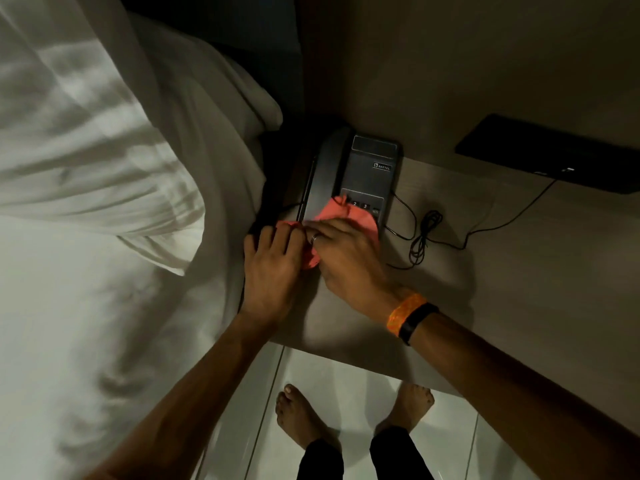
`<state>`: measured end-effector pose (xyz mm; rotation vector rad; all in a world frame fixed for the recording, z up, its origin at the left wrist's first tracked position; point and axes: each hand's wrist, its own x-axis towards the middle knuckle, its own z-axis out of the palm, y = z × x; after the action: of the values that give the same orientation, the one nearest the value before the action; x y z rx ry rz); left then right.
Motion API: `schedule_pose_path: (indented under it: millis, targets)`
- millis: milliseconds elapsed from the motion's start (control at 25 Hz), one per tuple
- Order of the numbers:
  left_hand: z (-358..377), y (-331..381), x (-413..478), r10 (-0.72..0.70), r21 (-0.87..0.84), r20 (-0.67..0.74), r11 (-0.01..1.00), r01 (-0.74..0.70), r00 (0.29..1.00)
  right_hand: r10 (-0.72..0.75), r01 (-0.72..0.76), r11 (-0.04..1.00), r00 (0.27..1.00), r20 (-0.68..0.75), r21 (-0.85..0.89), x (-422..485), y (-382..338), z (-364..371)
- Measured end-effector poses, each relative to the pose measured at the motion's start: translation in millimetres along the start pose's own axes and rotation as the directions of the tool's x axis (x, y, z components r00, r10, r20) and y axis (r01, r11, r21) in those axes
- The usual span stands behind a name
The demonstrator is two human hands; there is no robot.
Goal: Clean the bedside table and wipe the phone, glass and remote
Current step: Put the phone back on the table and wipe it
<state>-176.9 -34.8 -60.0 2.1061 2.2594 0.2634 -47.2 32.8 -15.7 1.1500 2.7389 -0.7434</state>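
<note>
One dark grey plastic desk phone (360,171) with a matte, boxy body sits at the far left end of the pale, smooth table (519,258), its handset (323,168) cradled along its left side and keys 2 and 3 showing on the keypad. A single crumpled pink cloth (332,216), soft and creased, lies over the phone's near end, at about 6 o'clock from the small brand label. The right hand (346,258) presses flat on the cloth with fingers spread and pointing to 10 o'clock, not closed around anything; a ring shows on one finger, and two bands, one orange and one black, circle the wrist. The left hand (273,271) lies palm down at 9 o'clock from the right, fingers loosely together, their tips touching the cloth's edge at the phone's near left corner; whether it pinches the cloth cannot be told. One thin black cord (426,237) runs coiled at 3 o'clock from the phone. White rumpled bedding (104,202) fills the left. Two bare feet (353,410) stand on glossy white floor tiles (485,445).
</note>
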Motion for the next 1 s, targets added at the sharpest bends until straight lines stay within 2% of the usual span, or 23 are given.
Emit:
schedule_pose_path:
  millis: [80, 120, 200, 240, 280, 320, 360, 400, 440, 520, 600, 680, 760, 840, 1000]
  targets:
    - [-8, 3, -3, 0.042, -0.02, -0.039, 0.999, -0.043, 0.998, 0.06, -0.055, 0.985, 0.998, -0.028, 0.166, -9, 6, -15]
    - [-12, 5, 4, 0.035, -0.055, -0.076, 0.998, -0.04, 0.996, 0.128, -0.093, 0.964, 0.983, -0.129, 0.25, -9, 13, -24]
    - [-18, 8, 28, -0.011, -0.196, -0.122, 0.98, -0.013, 0.992, 0.261, -0.173, 0.951, 0.896, -0.36, 0.258, 5, 40, -38]
    - [-20, 6, 43, -0.003, -0.248, -0.08, 0.969, -0.017, 0.997, 0.312, -0.246, 0.946, 0.873, -0.376, 0.213, 17, 56, -44]
    - [-21, 3, 57, 0.044, -0.25, 0.004, 0.967, -0.042, 0.999, 0.362, -0.329, 0.931, 0.891, -0.274, 0.161, 30, 69, -49]
    - [-20, 1, 69, 0.1, -0.224, 0.121, 0.972, -0.071, 0.988, 0.396, -0.383, 0.916, 0.911, -0.115, 0.116, 42, 78, -50]
    - [-17, 2, 77, 0.14, -0.195, 0.24, 0.976, -0.094, 0.961, 0.404, -0.403, 0.912, 0.915, 0.009, 0.07, 49, 84, -45]
    - [-14, 3, 81, 0.168, -0.181, 0.318, 0.977, -0.114, 0.933, 0.398, -0.399, 0.917, 0.916, 0.045, 0.022, 53, 86, -36]
    - [-10, 5, 81, 0.191, -0.189, 0.335, 0.973, -0.133, 0.923, 0.387, -0.387, 0.922, 0.922, 0.015, -0.017, 51, 86, -26]
    - [-6, 9, 76, 0.224, -0.21, 0.255, 0.962, -0.172, 0.941, 0.338, -0.345, 0.936, 0.937, -0.091, -0.075, 39, 82, -11]
    - [-5, 10, 69, 0.219, -0.199, 0.216, 0.964, -0.177, 0.952, 0.298, -0.308, 0.948, 0.947, -0.12, -0.075, 18, 75, 3]
    - [-4, 9, 60, 0.2, -0.098, 0.239, 0.978, -0.182, 0.95, 0.242, -0.249, 0.964, 0.967, -0.084, -0.088, -5, 67, 17]
    - [-4, 14, 45, 0.218, -0.025, 0.187, 0.976, -0.217, 0.958, 0.211, -0.216, 0.97, 0.976, -0.058, -0.11, -27, 54, 29]
    - [-3, 23, 32, 0.224, 0.0, 0.116, 0.974, -0.225, 0.968, 0.196, -0.2, 0.973, 0.98, -0.039, -0.119, -40, 46, 34]
    - [-10, 33, 7, 0.275, -0.01, 0.092, 0.961, -0.275, 0.957, 0.078, -0.074, 0.991, 0.997, 0.029, -0.108, -53, 49, 26]
